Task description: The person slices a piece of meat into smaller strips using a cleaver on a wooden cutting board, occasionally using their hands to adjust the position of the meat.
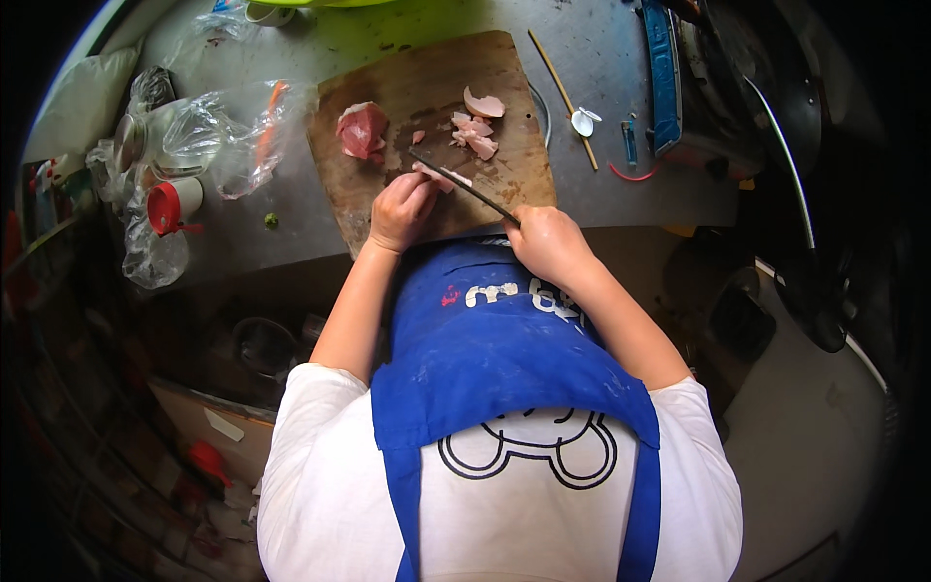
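My right hand [551, 244] is closed round the handle of a knife [470, 189], whose dark blade slants up and left across a wooden cutting board [359, 199]. Under the blade lies a strip of pale pink meat [456, 178]. My left hand [400, 209] holds the left end of that strip with bent fingertips, close to the blade. Farther back on the board, a red chunk of meat [362, 131] sits at the left. Pale cut pieces of meat [475, 135] are piled at the right, and a small scrap [418, 138] lies between them.
Clear plastic bags [208, 136] and a white container with a red lid [165, 207] crowd the left of the metal table [291, 228]. To the right are a wooden stick [553, 73], a white spoon-like piece [583, 121], a blue lighter [629, 142] and a blue-edged stove [663, 82].
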Demonstrator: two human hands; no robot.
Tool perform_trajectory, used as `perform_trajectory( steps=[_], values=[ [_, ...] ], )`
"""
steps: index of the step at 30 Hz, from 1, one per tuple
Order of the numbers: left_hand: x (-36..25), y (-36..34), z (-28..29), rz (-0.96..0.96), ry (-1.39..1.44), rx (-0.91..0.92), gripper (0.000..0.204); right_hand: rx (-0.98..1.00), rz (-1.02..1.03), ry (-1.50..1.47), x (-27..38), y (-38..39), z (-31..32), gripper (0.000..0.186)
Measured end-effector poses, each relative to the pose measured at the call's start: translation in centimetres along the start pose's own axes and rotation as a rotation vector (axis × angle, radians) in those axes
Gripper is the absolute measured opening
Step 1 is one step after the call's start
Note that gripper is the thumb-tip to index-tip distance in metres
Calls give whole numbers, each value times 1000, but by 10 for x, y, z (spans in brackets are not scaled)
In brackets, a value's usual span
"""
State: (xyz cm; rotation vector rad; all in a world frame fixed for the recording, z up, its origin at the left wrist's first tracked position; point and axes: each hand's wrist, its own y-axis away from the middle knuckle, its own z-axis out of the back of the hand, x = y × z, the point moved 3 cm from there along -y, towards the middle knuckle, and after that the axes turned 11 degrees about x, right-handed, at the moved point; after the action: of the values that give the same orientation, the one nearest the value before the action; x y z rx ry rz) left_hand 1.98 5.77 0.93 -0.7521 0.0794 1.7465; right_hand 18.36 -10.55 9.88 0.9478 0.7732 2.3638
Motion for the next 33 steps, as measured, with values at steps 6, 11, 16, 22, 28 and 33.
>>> perform_trajectory(
  steps=[6,11,16,22,28,33],
  values=[
    [1,8,-6,89,14,29,19,13,3,92,6,4,3,25],
    [2,4,-4,118,102,-12,20,27,12,140,9,-7,7,26],
    [5,2,-5,125,152,-7,20,126,-55,108,19,-32,11,28],
    [6,6,-10,143,107,16,19,183,-48,94,32,-62,-5,30],
    [5,0,-5,89,107,3,19,219,-128,85,-1,-20,-4,33],
    [7,6,-12,102,125,13,17,170,-72,77,28,-56,-9,32]
  ],
)
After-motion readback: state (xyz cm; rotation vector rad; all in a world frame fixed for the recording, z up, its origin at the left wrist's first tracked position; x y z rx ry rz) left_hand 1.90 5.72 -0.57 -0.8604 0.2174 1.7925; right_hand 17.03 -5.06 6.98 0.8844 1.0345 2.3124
